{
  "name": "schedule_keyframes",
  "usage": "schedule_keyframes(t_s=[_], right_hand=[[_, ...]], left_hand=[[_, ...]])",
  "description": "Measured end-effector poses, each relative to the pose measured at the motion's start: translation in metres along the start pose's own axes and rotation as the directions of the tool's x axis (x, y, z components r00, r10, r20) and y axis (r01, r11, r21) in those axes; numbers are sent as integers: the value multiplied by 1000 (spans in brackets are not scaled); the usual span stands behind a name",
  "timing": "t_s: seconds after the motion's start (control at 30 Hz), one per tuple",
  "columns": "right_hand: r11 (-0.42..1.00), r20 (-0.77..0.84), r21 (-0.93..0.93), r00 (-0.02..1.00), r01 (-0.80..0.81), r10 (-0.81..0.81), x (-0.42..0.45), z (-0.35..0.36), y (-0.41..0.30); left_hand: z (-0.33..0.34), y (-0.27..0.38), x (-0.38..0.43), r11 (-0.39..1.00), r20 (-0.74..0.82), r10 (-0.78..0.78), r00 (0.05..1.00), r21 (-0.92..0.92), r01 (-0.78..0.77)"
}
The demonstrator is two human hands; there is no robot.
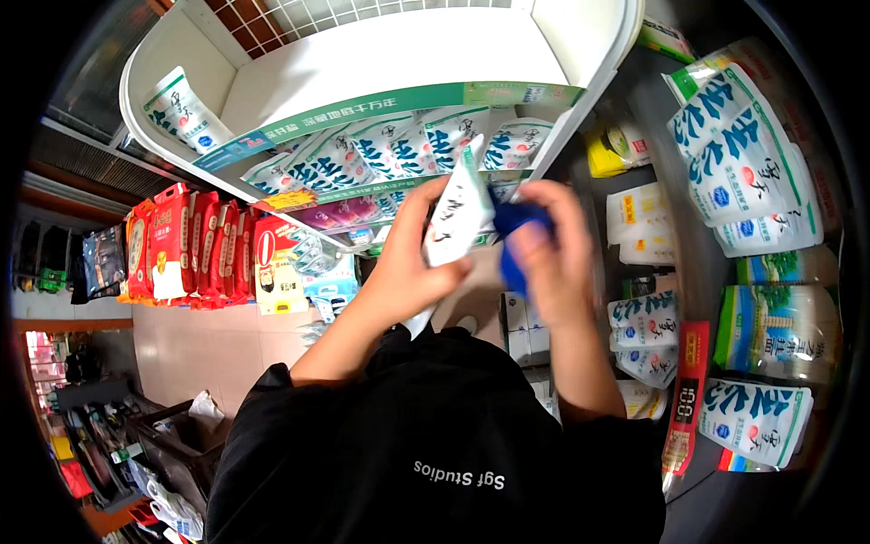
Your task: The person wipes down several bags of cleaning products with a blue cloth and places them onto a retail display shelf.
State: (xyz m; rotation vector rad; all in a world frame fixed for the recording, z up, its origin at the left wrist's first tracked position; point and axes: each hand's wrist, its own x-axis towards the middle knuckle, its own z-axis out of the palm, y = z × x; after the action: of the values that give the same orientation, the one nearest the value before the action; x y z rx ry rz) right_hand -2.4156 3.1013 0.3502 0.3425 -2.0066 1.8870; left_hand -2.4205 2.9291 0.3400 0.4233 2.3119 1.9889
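Observation:
My left hand [414,265] grips a white and green plastic pouch [457,224], held upright before the display rack. Close to its right side, my right hand [554,251] is blurred by motion and closed on a dark blue cloth [523,231], which seems to touch the pouch or lie just beside it. Behind the hands, similar white pouches [391,146] stand in a row on the rack's second level. One more pouch [183,112] leans in the left corner of the white top shelf [408,51].
Red packages [170,238] stand in a row at the left. More pouches [741,156] and packets of noodles [778,330] lie on shelves at the right. A dark bin [177,435] stands at the lower left. Tiled floor [197,347] shows below the red packages.

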Motion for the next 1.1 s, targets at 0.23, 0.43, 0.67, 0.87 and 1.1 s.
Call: schedule_keyframes(t_s=[0.23, 0.43, 0.67, 0.87, 1.1], right_hand=[[869, 76, 340, 931, -360, 356, -10, -1, 2], [765, 200, 526, 929, -371, 313, -3, -25, -1], [978, -340, 104, 917, -183, 207, 16, -47, -2], [573, 313, -654, 866, 494, -389, 5, 25, -27], [611, 262, -592, 843, 525, -471, 23, 10, -17]], left_hand=[[17, 19, -3, 879, -44, 255, 966, 427, -213], [5, 6, -8, 843, 332, -297, 895, -350, 410], [18, 4, -15, 956, 76, -197, 977, -208, 209], [26, -2, -13, 979, 82, 175, 981, 90, -182], [8, 12, -11, 887, 253, 121, 960, 406, -219]])
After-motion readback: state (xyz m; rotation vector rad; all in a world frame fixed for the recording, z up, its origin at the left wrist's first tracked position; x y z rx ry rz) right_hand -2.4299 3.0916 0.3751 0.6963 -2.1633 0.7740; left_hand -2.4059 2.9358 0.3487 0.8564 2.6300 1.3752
